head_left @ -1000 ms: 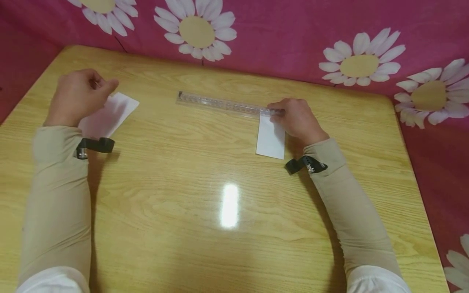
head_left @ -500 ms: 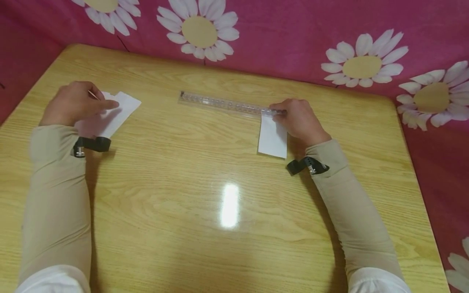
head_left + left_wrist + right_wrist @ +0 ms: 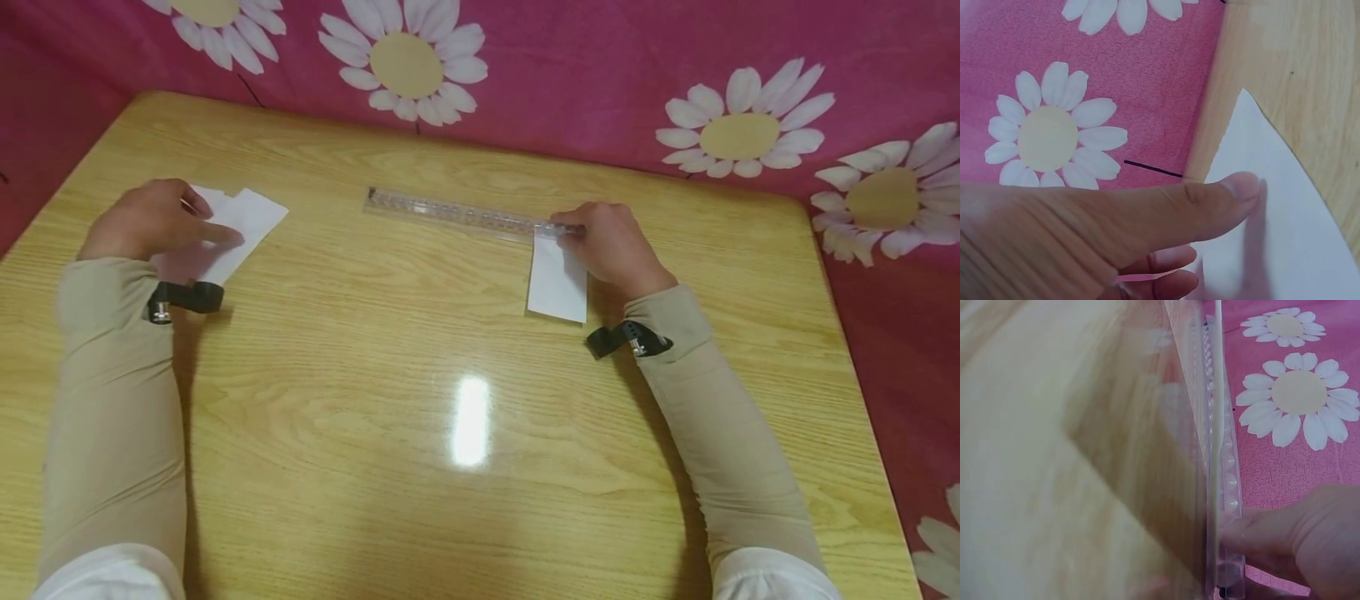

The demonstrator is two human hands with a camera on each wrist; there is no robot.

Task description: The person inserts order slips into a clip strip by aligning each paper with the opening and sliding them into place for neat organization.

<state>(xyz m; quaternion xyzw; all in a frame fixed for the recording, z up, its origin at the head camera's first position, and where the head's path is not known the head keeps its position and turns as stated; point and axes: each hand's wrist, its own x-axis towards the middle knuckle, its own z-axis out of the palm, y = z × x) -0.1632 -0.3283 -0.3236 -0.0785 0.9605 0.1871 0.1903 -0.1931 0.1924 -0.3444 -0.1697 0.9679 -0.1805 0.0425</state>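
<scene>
At the far left my left hand [image 3: 153, 221] is over white sheets of paper [image 3: 251, 221]. In the left wrist view its straight thumb reaches over the white sheet [image 3: 1291, 206], apart from the bent fingers [image 3: 1169, 284], and a thin pink edge shows by those fingers. Right of centre, my right hand [image 3: 615, 250] pinches one end of a clear, ruler-like plastic strip [image 3: 450, 208] with a row of round bumps. A small white paper card [image 3: 558, 279] extends from that end toward me. In the right wrist view, the thumb presses against the strip's edge [image 3: 1229, 475].
A wood-grain table [image 3: 375, 483] lies under both hands, with a bright light reflection near its middle. Behind it runs a pink wall covering [image 3: 555, 75] with large white daisies. Black wrist camera mounts [image 3: 183, 297] sit on the forearms.
My left hand has lowered slightly toward the sheets, its thumb and fingers now farther apart, and more of the paper shows. The right hand, strip and card have hardly moved.
</scene>
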